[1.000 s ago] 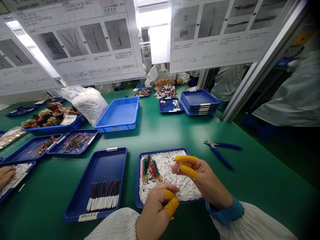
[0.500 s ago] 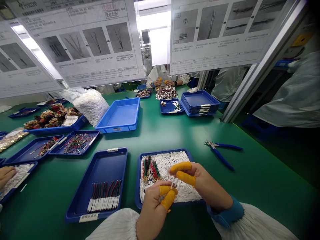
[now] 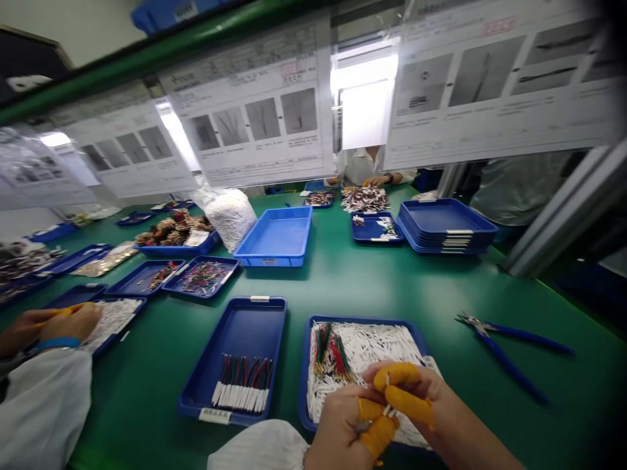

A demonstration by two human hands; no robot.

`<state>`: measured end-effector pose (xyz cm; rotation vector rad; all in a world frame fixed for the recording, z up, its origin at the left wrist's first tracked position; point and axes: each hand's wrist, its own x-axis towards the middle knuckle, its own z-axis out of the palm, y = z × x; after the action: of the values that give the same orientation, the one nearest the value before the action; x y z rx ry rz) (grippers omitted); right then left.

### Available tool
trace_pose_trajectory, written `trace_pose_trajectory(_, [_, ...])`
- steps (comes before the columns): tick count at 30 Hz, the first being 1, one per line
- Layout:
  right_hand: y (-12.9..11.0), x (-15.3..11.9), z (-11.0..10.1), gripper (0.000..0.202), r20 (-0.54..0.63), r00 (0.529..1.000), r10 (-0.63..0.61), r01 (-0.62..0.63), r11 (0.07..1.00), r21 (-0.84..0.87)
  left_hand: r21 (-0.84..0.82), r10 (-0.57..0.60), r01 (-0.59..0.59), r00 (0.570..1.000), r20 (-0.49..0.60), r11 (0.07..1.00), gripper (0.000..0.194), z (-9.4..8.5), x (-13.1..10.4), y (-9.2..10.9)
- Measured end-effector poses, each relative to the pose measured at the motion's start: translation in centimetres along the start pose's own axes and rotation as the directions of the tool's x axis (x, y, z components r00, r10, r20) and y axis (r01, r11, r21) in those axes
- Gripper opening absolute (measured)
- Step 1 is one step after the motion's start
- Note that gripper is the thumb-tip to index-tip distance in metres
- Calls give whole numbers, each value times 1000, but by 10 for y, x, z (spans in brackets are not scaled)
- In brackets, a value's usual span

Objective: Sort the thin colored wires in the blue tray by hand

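Observation:
My left hand (image 3: 350,424) and my right hand (image 3: 416,391), with yellow finger cots on thumbs and forefingers, meet over a blue tray (image 3: 304,385) of loose white sleeves (image 3: 377,343). My left thumb and forefinger are closed on a thin white sleeve (image 3: 388,410). Just above it, my right fingertips pinch a small white end; whether it is the same piece I cannot tell. A small grey bit shows in my left palm, too blurred to name. Bundled red, green and black wires (image 3: 333,352) rest on the sleeves at the tray's upper left.
Left of it, another tray (image 3: 196,385) holds wires with white sleeved ends (image 3: 242,385) in a row. Blue-handled pliers (image 3: 514,336) lie to the right. Behind are a light blue bin (image 3: 274,261) and stacked trays (image 3: 445,225). A co-worker's hands (image 3: 63,326) are at far left.
The view has swung left and up, so the table sits further right. My right fingers have come down from above my left hand and closed on a white piece.

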<state>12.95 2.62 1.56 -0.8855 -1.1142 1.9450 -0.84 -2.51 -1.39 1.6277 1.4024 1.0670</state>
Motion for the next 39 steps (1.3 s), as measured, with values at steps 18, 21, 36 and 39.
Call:
trace_pose_trajectory(18, [7,5,-7,4,57,984,-166,175,903,-393,-108,-275,261,951,-139,959,16,5,-7,-4])
trace_pose_trajectory(21, [4,5,-5,8,37,979,-200,200,909,-365,-132,-311,296,943,-118,946,25,-1,-6,3])
trace_pose_trajectory(36, [1,3,-1,14,49,968,-248,237,824,-515,-68,-221,224,974,52,972,15,-9,7,19])
trace_pose_trajectory(39, [-1,3,-3,17,3,971,-237,209,848,-488,-92,-227,232,972,56,968,16,-10,9,19])
